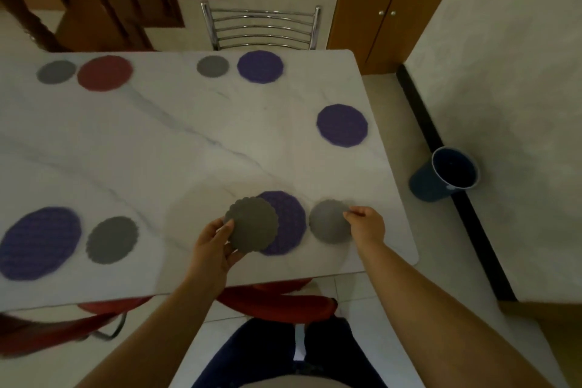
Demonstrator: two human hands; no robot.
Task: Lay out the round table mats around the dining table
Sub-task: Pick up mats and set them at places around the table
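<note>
Over purple mat [290, 224], left hand [213, 243] grips scalloped mat [252, 227]; right hand [367, 225] pinches grey mat [327, 223].

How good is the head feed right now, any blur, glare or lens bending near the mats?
Head view: dim, even light, no glare; the held grey mat in the left hand is sharpest, scallops readable; the far-left purple mat is smeared; the table edges bow from the wide lens.

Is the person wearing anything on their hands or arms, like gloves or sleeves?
No. The left hand and right hand are bare, without gloves, and I see no ring, watch or bracelet. The left forearm and right forearm are bare too; no sleeve reaches into view. Lower down, dark blue trousers show.
</note>
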